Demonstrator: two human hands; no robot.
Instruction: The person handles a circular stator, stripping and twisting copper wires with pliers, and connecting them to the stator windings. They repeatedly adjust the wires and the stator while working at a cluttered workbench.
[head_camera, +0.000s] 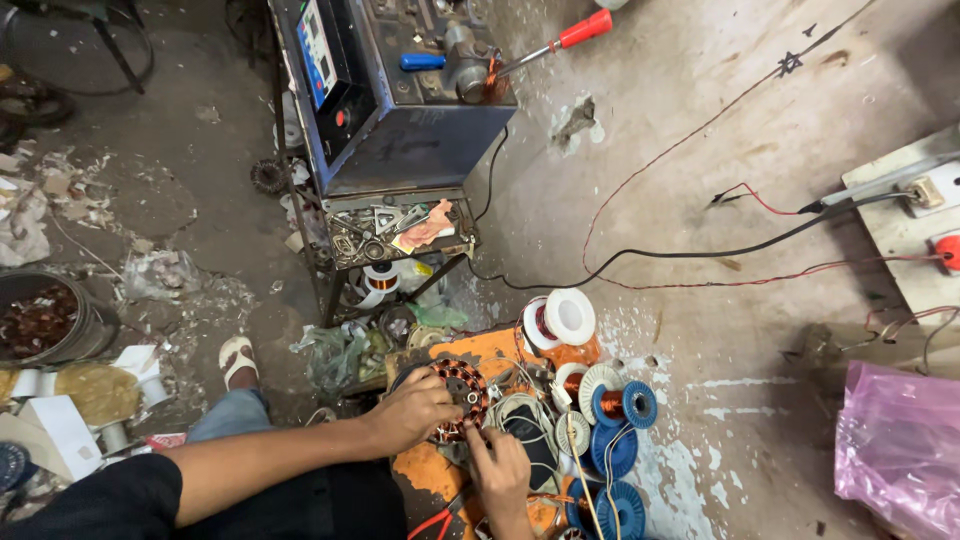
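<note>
A round motor stator (462, 392) with copper windings lies on an orange, paint-worn work board (490, 352). My left hand (412, 410) rests over the stator's left edge, fingers curled onto it. My right hand (497, 470) comes up from below, its fingertips pinching at the stator's lower right rim. Whether a wire is between those fingers is too small to tell. Loose pale wire coils (520, 415) lie just right of the stator.
Blue spools (625, 405) and white spools (560, 318) of copper wire crowd the board's right side; red-handled pliers (432, 523) lie below. A blue winding machine (395, 85) stands on a metal stand behind. Cables cross the floor; a pink bag (900, 445) lies right.
</note>
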